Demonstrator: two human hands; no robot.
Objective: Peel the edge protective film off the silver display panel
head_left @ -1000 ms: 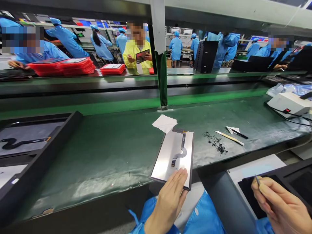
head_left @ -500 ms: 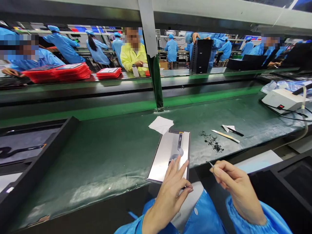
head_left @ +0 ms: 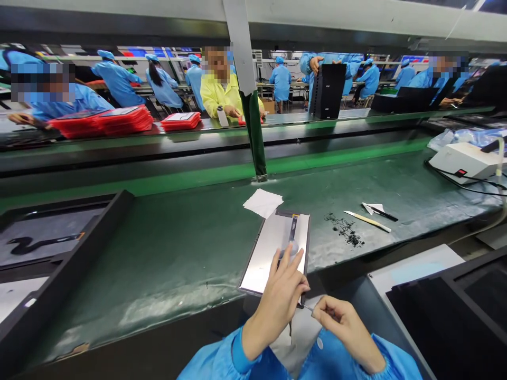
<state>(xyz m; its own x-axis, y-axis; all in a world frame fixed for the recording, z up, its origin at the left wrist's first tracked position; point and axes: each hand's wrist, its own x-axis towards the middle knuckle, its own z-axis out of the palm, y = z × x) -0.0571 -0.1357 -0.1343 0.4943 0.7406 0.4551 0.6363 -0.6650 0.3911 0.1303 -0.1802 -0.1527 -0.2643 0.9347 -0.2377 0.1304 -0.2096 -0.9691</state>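
A display panel point(head_left: 257, 264) with a silvery back, a dark edge and a black flex cable point(head_left: 293, 228) lies tilted at the green bench's front edge. My left hand point(head_left: 277, 290) rests on its lower part, fingers stretched out and spread. Beside the panel's near right corner, my right hand point(head_left: 340, 322) pinches a thin, pointed metal tool point(head_left: 307, 307). The tool's tip is at that corner; its exact kind is too small to tell. White wipes point(head_left: 263, 202) lie against the panel's far end.
Black scraps point(head_left: 347, 232), a pale pointed stick point(head_left: 367, 221) and a black tool point(head_left: 384, 213) lie on the right. Black trays point(head_left: 79, 269) with panels stand left, another dark tray point(head_left: 431, 316) right. A white machine point(head_left: 459, 162) sits far right. Co-workers sit beyond the post point(head_left: 253, 134).
My right hand has moved left and down, bringing the pointed tool from beside the bench edge to the panel's near corner. My left hand stays on the panel.
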